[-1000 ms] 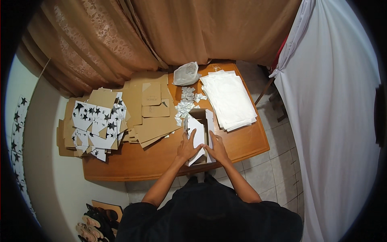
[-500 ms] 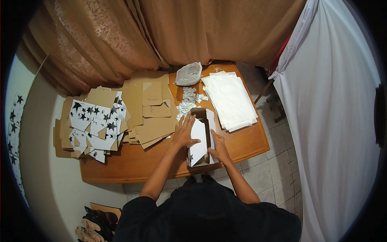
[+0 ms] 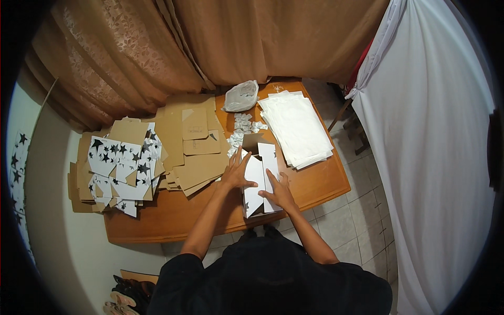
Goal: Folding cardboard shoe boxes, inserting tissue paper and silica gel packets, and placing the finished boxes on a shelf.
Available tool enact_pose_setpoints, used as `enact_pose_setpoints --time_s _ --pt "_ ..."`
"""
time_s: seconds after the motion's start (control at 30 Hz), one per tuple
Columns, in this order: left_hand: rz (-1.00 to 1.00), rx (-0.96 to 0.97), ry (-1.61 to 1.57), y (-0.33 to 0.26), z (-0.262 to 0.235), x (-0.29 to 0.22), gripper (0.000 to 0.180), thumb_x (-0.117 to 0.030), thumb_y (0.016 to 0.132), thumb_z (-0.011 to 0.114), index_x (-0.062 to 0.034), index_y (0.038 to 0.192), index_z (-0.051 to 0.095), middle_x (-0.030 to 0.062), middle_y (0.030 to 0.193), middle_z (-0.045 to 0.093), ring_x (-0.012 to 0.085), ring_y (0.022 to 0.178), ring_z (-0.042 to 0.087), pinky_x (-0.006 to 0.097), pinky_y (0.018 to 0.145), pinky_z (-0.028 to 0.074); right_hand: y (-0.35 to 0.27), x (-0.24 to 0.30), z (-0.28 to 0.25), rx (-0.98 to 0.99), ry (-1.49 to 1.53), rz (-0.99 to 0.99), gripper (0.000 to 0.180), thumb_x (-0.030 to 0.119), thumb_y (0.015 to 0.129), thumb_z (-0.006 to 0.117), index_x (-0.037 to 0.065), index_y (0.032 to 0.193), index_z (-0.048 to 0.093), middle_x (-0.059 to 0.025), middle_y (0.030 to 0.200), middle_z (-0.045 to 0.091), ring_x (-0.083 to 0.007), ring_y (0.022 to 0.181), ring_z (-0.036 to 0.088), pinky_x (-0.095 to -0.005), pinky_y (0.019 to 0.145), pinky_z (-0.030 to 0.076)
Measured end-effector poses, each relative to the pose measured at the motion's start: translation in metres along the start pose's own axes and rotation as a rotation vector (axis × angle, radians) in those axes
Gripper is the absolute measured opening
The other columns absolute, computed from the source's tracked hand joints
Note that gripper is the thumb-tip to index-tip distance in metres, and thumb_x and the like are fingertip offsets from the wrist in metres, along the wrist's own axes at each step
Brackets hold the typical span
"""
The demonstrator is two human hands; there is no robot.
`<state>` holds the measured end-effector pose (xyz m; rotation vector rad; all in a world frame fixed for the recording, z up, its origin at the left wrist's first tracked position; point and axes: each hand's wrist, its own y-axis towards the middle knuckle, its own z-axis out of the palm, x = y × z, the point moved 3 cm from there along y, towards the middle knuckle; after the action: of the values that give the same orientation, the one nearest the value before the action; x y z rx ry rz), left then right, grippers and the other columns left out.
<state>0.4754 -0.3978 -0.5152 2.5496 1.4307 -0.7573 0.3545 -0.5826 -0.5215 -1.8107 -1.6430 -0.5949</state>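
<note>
A long cardboard box (image 3: pixel 254 197), white outside and brown inside, stands at the table's near edge in front of me. Its two long top flaps are folded inward, nearly meeting along the middle. My left hand (image 3: pixel 237 172) lies over the left flap and side with its fingers spread. Across the right flap (image 3: pixel 268 155) rests my right hand (image 3: pixel 279 192), fingers apart and thumb toward the middle. At the far end a brown end flap (image 3: pixel 254 140) sticks up, with a dark gap beside it. Black stars mark the box's near left corner.
Flat brown cardboard pieces (image 3: pixel 198 169) and star-printed white pieces (image 3: pixel 124 185) pile up on the left of the wooden table (image 3: pixel 157 220). Small silvery packets (image 3: pixel 242 124) lie beyond the box, near a translucent plastic bag (image 3: pixel 240 96). White sheets (image 3: pixel 296 131) are stacked at right.
My right hand has folded the right flap inward over the opening, moving slightly left. The left hand stays on the left flap. The view has shifted a little.
</note>
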Motion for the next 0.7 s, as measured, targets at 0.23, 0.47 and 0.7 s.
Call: enact_pose_setpoints --time_s 0.23,0.47,0.7 --pt "0.041 -0.128 -0.057 -0.039 0.000 -0.009 0.106 -0.044 0.067 0.089 -0.0095 0.152 0.037 0.0291 0.163 0.014 0.0503 0.145 0.025 0.054 0.117 0.032 -0.001 -0.002 0.008 0.037 -0.040 0.053 0.092 0.048 0.081 0.080 0.017 0.156 0.037 -0.0376 0.145 0.026 -0.0558 0.133 0.035 -0.0512 0.112 0.036" --pt "0.199 -0.049 -0.276 -0.097 -0.018 -0.034 0.071 -0.046 0.080 0.081 -0.0079 0.135 0.059 0.0236 0.152 0.040 0.0410 0.140 0.038 0.050 0.115 0.033 -0.002 -0.006 0.007 0.002 -0.010 0.058 0.091 0.042 0.080 0.083 0.018 0.156 0.038 -0.0360 0.143 0.030 -0.0544 0.132 0.037 -0.0504 0.111 0.037" --pt "0.217 0.105 -0.373 -0.125 -0.032 -0.067 0.038 -0.034 0.089 0.075 -0.0103 0.118 0.069 0.0103 0.111 0.072 0.0283 0.104 0.066 0.045 0.099 0.044 0.002 0.004 0.005 0.010 0.015 0.086 0.090 0.039 0.078 0.085 0.018 0.153 0.041 -0.0327 0.143 0.033 -0.0514 0.131 0.040 -0.0494 0.110 0.039"
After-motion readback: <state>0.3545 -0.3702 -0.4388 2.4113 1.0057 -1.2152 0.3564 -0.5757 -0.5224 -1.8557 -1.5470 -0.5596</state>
